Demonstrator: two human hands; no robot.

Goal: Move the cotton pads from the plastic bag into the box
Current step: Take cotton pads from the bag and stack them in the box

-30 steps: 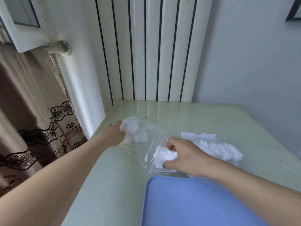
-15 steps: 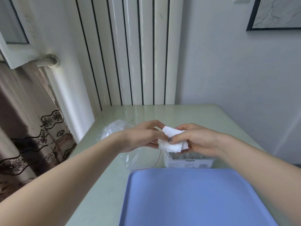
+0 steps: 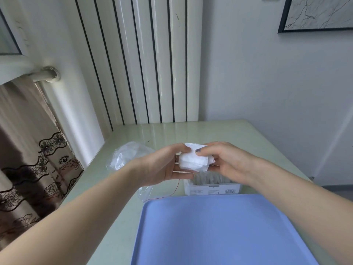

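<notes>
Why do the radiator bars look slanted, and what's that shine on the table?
Head view: the wide-angle lens bends straight lines, so the radiator bars fan outward toward the top; daylight from the window side reflects as pale glare streaks on the glossy table; the cotton pads, held between left hand and right hand, look sharp.

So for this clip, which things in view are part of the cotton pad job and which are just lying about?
Part of the job:
- stack of cotton pads, held by the left hand and right hand
- plastic bag, on the table with pads still inside
- box, below the hands

Just lying about:
- blue tray
- table
- radiator
- curtain
- framed picture
</notes>
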